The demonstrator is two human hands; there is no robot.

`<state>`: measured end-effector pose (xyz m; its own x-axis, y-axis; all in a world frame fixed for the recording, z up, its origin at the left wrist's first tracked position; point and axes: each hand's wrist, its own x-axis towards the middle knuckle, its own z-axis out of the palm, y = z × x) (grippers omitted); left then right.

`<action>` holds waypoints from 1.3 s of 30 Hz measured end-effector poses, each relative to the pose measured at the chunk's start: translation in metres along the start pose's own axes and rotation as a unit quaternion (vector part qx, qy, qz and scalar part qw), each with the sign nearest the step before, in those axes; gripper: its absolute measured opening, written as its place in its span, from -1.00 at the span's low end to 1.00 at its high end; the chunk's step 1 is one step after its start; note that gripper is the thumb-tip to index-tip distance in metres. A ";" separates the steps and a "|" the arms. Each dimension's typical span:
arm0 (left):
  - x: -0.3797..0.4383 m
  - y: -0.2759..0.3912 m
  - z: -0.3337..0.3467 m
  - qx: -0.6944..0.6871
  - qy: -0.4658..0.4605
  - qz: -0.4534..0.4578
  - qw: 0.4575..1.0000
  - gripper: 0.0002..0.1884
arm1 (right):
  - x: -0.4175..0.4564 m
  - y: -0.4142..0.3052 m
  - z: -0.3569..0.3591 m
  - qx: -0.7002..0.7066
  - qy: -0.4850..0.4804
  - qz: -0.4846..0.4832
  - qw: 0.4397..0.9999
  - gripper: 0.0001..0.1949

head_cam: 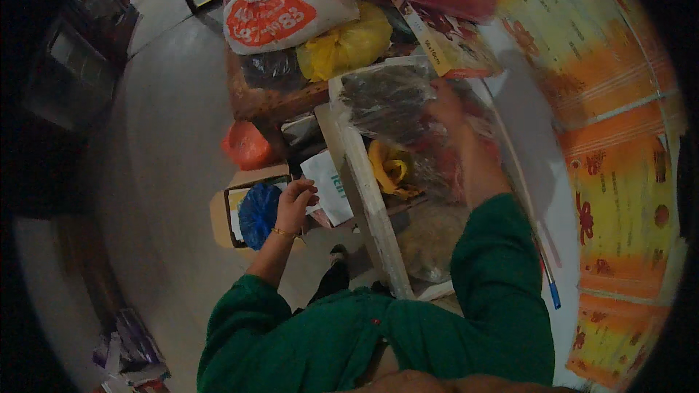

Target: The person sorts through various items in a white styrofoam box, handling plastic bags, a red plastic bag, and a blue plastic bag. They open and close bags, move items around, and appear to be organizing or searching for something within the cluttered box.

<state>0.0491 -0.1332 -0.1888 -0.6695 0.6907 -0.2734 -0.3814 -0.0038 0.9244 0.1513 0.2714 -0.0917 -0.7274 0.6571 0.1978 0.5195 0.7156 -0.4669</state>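
My right hand reaches to the far right part of a white foam box, at the edge of a clear plastic bag with dark contents; whether its fingers grip the plastic is hard to see. In the same box lie a yellow plastic bag, reddish packaging and a clear bag of brownish goods. My left hand hovers with bent fingers beside a white bag with green print, apparently holding nothing. A blue plastic bag sits in an open cardboard box just left of that hand.
Beyond the foam box, a white printed sack and a yellow bag rest on a brown wooden surface. An orange-red bag is below it. At right are a flat printed box, a long pole and stacked yellow-orange packages.
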 end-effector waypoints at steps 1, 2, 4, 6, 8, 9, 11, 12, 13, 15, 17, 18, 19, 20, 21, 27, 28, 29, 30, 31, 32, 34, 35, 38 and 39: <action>-0.002 0.000 0.000 0.005 0.003 -0.008 1.000 -0.80 | 0.001 -0.003 0.000 0.036 0.031 -0.005 0.999 -0.44; -0.003 0.001 0.000 0.009 0.005 -0.015 1.000 -0.80 | 0.004 -0.003 -0.006 0.086 0.017 0.033 0.996 -0.49; -0.011 0.004 0.003 -0.008 -0.004 -0.027 1.000 -0.79 | 0.003 -0.054 -0.042 0.186 -0.030 0.105 0.976 -0.58; -0.019 0.010 0.014 -0.039 -0.036 -0.046 0.998 -0.78 | -0.009 -0.086 -0.072 0.198 0.008 0.031 0.980 -0.58; -0.033 0.029 0.039 -0.075 -0.093 -0.042 0.992 -0.76 | -0.021 -0.107 -0.090 0.183 0.045 -0.033 0.981 -0.58; -0.039 0.036 0.047 -0.048 -0.139 -0.017 0.989 -0.73 | -0.029 -0.120 -0.090 0.173 0.078 -0.095 0.977 -0.56; -0.059 0.057 0.066 0.007 -0.176 0.048 0.983 -0.60 | -0.052 -0.159 -0.102 0.150 0.111 -0.200 0.962 -0.53; -0.071 0.074 0.074 0.035 -0.165 0.089 0.982 -0.51 | -0.068 -0.184 -0.109 0.138 0.112 -0.245 0.953 -0.52; -0.080 0.093 0.077 0.122 -0.103 0.194 0.968 -0.43 | -0.083 -0.199 -0.108 0.134 0.094 -0.243 0.956 -0.52; -0.092 0.122 0.077 0.294 0.022 0.387 0.873 -0.26 | -0.109 -0.225 -0.102 0.121 0.064 -0.242 0.960 -0.51; -0.095 0.136 0.069 0.347 0.102 0.410 0.837 -0.16 | -0.125 -0.256 -0.095 0.079 -0.022 -0.325 0.942 -0.52; -0.094 0.140 0.064 0.372 0.140 0.420 0.816 -0.11 | -0.130 -0.267 -0.086 0.080 -0.088 -0.346 0.931 -0.50; -0.093 0.138 0.058 0.396 0.145 0.387 0.820 -0.09 | -0.137 -0.274 -0.078 0.082 -0.152 -0.364 0.915 -0.48; -0.091 0.134 0.052 0.420 0.149 0.352 0.823 -0.06 | -0.143 -0.275 -0.063 0.107 -0.189 -0.358 0.908 -0.48; -0.089 0.130 0.046 0.443 0.153 0.318 0.824 -0.04 | -0.150 -0.274 -0.046 0.132 -0.224 -0.352 0.899 -0.48; -0.081 0.011 -0.033 0.387 0.183 0.180 0.886 -0.65 | -0.175 -0.255 0.019 0.192 -0.287 -0.275 0.898 -0.46; -0.083 -0.014 -0.048 0.374 0.209 0.138 0.893 -0.68 | -0.178 -0.249 0.016 0.185 -0.296 -0.258 0.901 -0.46; -0.083 -0.035 -0.063 0.377 0.237 0.103 0.890 -0.68 | -0.180 -0.241 0.011 0.176 -0.303 -0.241 0.905 -0.46; -0.084 -0.055 -0.079 0.379 0.261 0.067 0.885 -0.68 | -0.181 -0.235 0.007 0.167 -0.310 -0.220 0.910 -0.45; -0.084 -0.064 -0.089 0.381 0.285 0.031 0.879 -0.67 | -0.182 -0.228 -0.001 0.167 -0.301 -0.199 0.918 -0.47; -0.082 -0.070 -0.100 0.375 0.310 -0.027 0.873 -0.65 | -0.182 -0.222 -0.012 0.166 -0.290 -0.178 0.926 -0.48; -0.077 -0.099 -0.135 0.386 0.354 -0.068 0.849 -0.63 | -0.184 -0.200 -0.027 0.173 -0.247 -0.165 0.939 -0.51; -0.072 -0.122 -0.156 0.402 0.372 -0.047 0.835 -0.62 | -0.185 -0.183 -0.032 0.178 -0.211 -0.176 0.945 -0.53; -0.057 -0.123 -0.187 0.418 0.379 -0.042 0.825 -0.58 | -0.189 -0.116 -0.052 0.156 -0.111 -0.117 0.974 -0.59; -0.053 -0.151 -0.211 0.437 0.384 0.005 0.813 -0.55 | -0.191 -0.098 -0.059 0.148 -0.081 -0.089 0.982 -0.60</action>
<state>0.0071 -0.3218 -0.3702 -0.9985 0.0375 -0.0390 0.0016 0.7408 0.6717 0.2662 0.0896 -0.0328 -0.8693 0.4639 0.1705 0.2421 0.7005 -0.6713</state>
